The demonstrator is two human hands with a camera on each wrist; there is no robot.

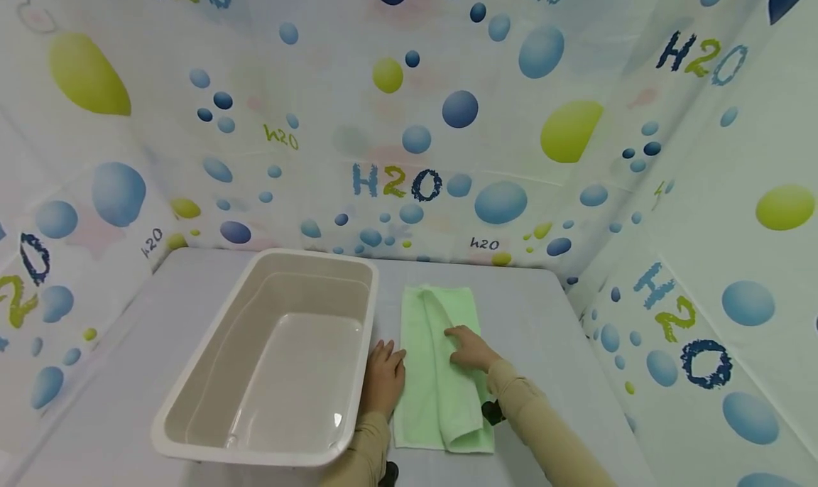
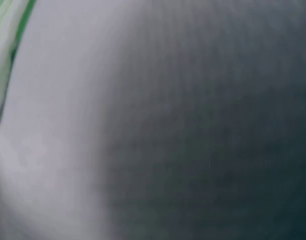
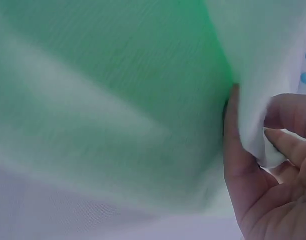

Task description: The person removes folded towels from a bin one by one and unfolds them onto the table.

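Beige tub [image 1: 268, 359] beside green towel [image 1: 441, 373]

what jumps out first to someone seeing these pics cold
Probably the light green towel lying folded lengthwise on the grey table, with the right hand on top gripping a fold and the left hand resting at its left edge. Just left of it sits a big beige plastic tub, open side up. All around hangs a curtain printed with blue and yellow-green bubbles and "H2O".
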